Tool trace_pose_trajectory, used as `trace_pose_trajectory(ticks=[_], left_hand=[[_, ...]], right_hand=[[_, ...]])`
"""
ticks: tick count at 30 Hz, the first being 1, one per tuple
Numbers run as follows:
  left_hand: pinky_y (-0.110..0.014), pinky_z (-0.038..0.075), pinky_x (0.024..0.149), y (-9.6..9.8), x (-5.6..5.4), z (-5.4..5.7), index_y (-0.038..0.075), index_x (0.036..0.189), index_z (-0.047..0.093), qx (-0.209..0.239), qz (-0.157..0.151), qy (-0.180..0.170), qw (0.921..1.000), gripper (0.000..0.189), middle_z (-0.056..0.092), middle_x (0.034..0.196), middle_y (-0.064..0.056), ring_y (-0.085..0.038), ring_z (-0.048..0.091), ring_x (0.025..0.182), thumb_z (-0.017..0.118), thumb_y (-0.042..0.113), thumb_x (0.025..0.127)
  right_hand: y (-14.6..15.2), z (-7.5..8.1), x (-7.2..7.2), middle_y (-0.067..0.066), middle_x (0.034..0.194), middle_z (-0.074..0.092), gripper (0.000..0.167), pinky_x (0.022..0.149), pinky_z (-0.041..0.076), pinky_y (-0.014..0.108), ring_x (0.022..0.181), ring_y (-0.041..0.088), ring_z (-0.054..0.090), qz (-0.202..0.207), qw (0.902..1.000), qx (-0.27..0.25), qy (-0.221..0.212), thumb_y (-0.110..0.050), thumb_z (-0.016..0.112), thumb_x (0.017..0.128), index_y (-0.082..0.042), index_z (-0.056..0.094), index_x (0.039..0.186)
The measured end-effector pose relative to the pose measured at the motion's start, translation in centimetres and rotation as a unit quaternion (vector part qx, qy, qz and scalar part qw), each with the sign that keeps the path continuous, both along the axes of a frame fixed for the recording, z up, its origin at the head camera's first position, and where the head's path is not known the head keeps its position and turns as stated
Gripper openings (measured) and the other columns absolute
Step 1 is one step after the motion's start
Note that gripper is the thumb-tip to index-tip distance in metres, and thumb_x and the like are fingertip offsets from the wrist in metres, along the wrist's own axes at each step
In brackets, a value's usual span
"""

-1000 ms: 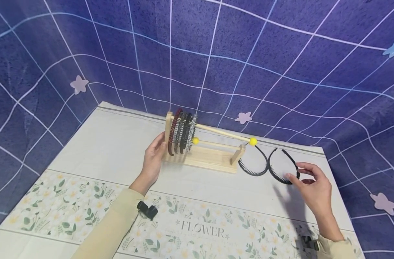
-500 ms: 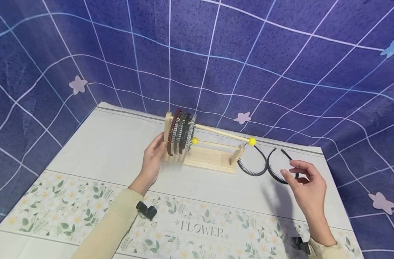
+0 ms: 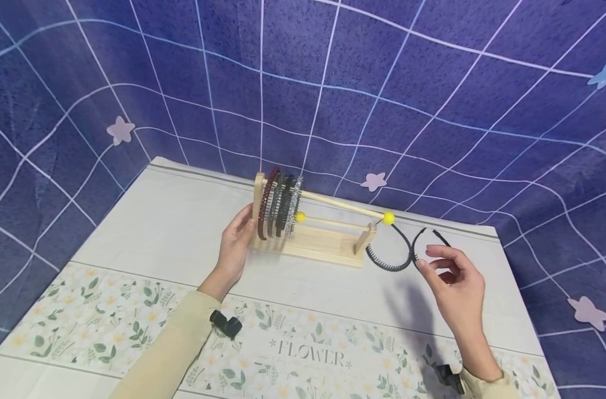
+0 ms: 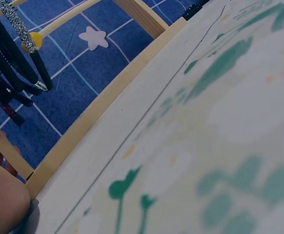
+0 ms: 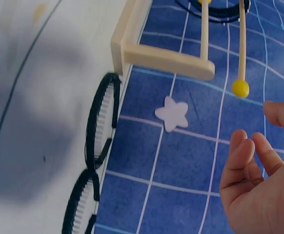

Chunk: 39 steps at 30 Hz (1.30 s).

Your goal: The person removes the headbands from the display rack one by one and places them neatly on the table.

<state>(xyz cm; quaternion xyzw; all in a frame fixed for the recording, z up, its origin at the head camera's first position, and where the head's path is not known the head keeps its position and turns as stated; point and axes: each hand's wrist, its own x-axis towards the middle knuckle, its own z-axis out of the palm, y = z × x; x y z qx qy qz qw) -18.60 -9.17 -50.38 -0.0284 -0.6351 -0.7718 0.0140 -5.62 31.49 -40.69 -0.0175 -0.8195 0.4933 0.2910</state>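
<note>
My left hand (image 3: 235, 244) grips the left upright of a pale wooden headband rack (image 3: 328, 246); in the left wrist view its fingers show behind that upright. Several toothed headbands (image 3: 281, 205), dark red, black and silver glitter, hang at the left end of the rack's upper rod. My right hand (image 3: 455, 285) hovers with thumb and forefinger apart and nothing between them. Partly hidden behind it lies a black toothed headband (image 3: 419, 238). Another black headband (image 3: 391, 268) lies to its left, beside the rack's right upright. In the right wrist view, both black headbands (image 5: 91, 131) are apart from the hand.
The rack's upper rod ends in a yellow ball (image 3: 388, 218); a lower rod has another yellow ball (image 3: 300, 217). A white cloth with a flower band (image 3: 313, 346) covers the table. A blue grid-patterned curtain (image 3: 303, 83) rises behind the back edge.
My right hand has moved left from the right black headband's outer side, now covering part of it from view. The left hand and the rack have stayed still.
</note>
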Motion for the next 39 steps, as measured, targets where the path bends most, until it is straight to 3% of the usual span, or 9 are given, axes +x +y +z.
trace_pose_trajectory(ticks=[9, 18, 26, 33, 39], left_hand=[[-0.028, 0.041, 0.13, 0.0, 0.1, 0.0, 0.004, 0.172, 0.037, 0.002, -0.002, 0.002, 1.0, 0.056, 0.037, 0.178, -0.012, -0.03, 0.036, 0.163, 0.05, 0.019, 0.119], [-0.03, 0.042, 0.129, 0.0, 0.0, -0.1, 0.007, 0.172, 0.037, 0.001, -0.004, -0.001, 1.0, 0.056, 0.039, 0.177, -0.009, -0.026, 0.039, 0.16, 0.05, 0.019, 0.119], [-0.033, 0.039, 0.132, -0.1, 0.0, -0.1, 0.006, 0.172, 0.037, -0.003, -0.002, -0.001, 1.0, 0.056, 0.038, 0.177, -0.01, -0.027, 0.038, 0.161, 0.05, 0.019, 0.119], [-0.032, 0.041, 0.131, 0.0, -0.1, -0.1, 0.006, 0.172, 0.037, 0.002, -0.001, -0.001, 1.0, 0.055, 0.038, 0.177, -0.01, -0.028, 0.038, 0.161, 0.049, 0.016, 0.119], [-0.029, 0.042, 0.13, 0.0, 0.0, 0.0, 0.007, 0.171, 0.038, 0.0, -0.001, 0.0, 1.0, 0.054, 0.04, 0.176, -0.009, -0.027, 0.04, 0.16, 0.049, 0.017, 0.119]], right_hand=[[-2.5, -0.2, -0.2, -0.003, 0.106, 0.078, 0.029, 0.065, 0.053, 0.011, 0.081, 0.003, 0.071, 0.055, 0.9982, -0.016, 0.014, 0.014, 0.081, 0.092, 0.006, 0.077, 0.12], [-4.7, 0.0, -0.6, -0.004, 0.102, 0.078, 0.026, 0.063, 0.052, 0.012, 0.078, 0.006, 0.071, 0.062, 0.9972, -0.039, 0.014, 0.011, 0.08, 0.094, 0.004, 0.079, 0.119], [-6.9, 0.2, -1.3, 0.011, 0.099, 0.077, 0.025, 0.061, 0.057, 0.016, 0.074, 0.009, 0.072, 0.109, 0.9917, -0.066, 0.013, 0.013, 0.078, 0.095, 0.004, 0.078, 0.117], [-8.8, 0.2, -1.9, 0.002, 0.098, 0.076, 0.024, 0.059, 0.056, 0.016, 0.071, 0.009, 0.07, 0.14, 0.9866, -0.082, 0.019, 0.016, 0.076, 0.094, 0.008, 0.076, 0.117], [-10.4, 0.2, -2.1, 0.004, 0.098, 0.076, 0.024, 0.058, 0.054, 0.015, 0.072, 0.009, 0.069, 0.158, 0.9834, -0.088, 0.017, 0.013, 0.078, 0.094, 0.006, 0.076, 0.117]])
